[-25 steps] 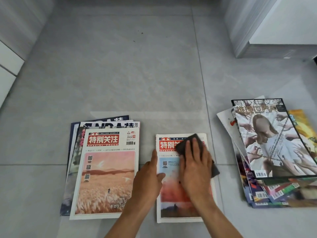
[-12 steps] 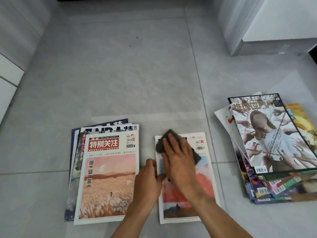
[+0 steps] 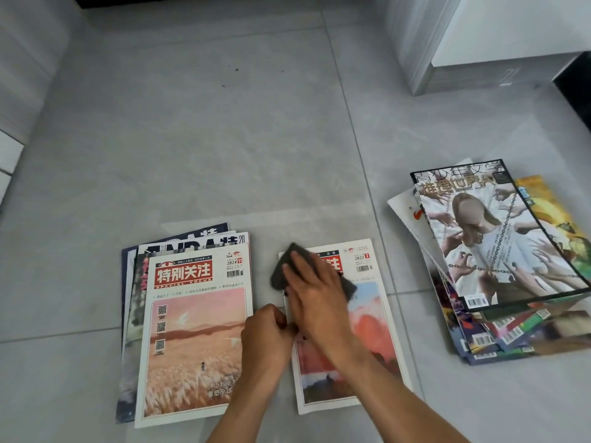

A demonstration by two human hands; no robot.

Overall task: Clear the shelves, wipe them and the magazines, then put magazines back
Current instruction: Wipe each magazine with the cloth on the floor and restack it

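1. The magazines are off the shelves and lie on the grey tiled floor (image 3: 224,148), so the clearing step looks done, as far as this view reaches; the shelves themselves are not in sight, and whether they have been wiped cannot be told.
2. One single magazine (image 3: 367,330), with a red title block and a pink sky cover, lies flat on the floor between two piles, near the lower edge of the view. It is the one being wiped now.
3. The right hand (image 3: 315,294) lies flat with straight fingers on a dark grey cloth (image 3: 281,273), pressing it onto the top-left corner of that cover, where the cloth overhangs the edge a little.
4. The left hand (image 3: 265,340) sits at the magazine's left edge with fingers curled; it seems to steady or pinch that edge, though the grip itself is hidden by the right hand, so I cannot tell for sure.
5. The left stack (image 3: 192,330), just beside the wiped magazine, is fairly square, with a matching title on top.
6. The right stack (image 3: 499,251), well apart, is fanned and untidy; which pile is finished cannot be read from this alone.
7. Left to do, by my judgement: finish this cover, wipe the remaining issues, then return all of them to the shelves.
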